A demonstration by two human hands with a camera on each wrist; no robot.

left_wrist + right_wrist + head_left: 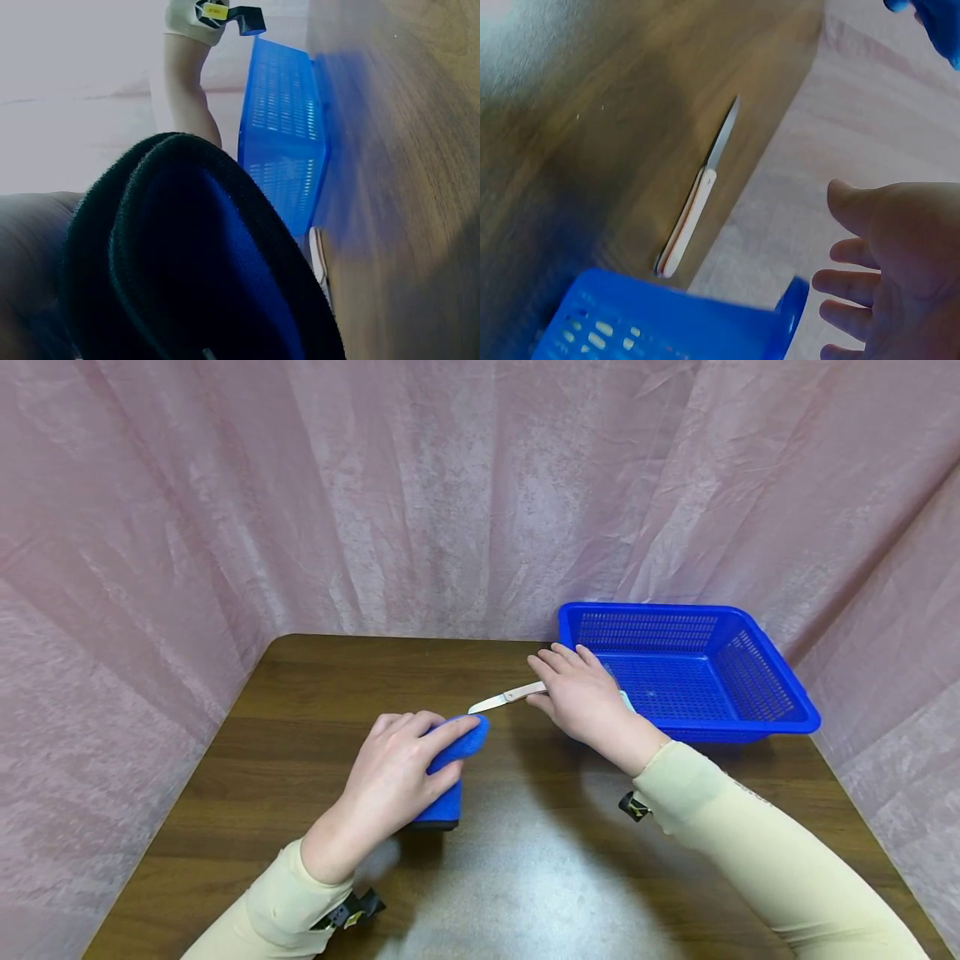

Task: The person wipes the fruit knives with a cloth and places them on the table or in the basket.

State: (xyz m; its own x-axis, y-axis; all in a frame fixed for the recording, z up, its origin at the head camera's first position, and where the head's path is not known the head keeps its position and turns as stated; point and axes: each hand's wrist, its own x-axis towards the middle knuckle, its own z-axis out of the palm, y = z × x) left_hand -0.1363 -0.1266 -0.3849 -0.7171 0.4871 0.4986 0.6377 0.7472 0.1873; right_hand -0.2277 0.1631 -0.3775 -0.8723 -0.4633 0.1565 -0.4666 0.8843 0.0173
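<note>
A folded blue fabric piece with a dark edge (442,806) is gripped by my left hand (397,760), thumb and fingers around its upper part. It fills much of the left wrist view, where its doubled dark edge (180,150) shows; its exact kind cannot be told. Beyond it on the table lies a folding knife (697,202), blade out, with a pale handle. My right hand (588,697) hovers above the handle end and the basket's left rim. Its fingers are extended and hold nothing; the right wrist view shows the palm (922,255) apart from the knife.
A blue plastic basket (750,727) with slotted walls stands at the back right of the wooden table (300,760). Something small and pale blue (626,700) shows beside my right hand. Pink curtains (420,502) hang behind the table and at both sides.
</note>
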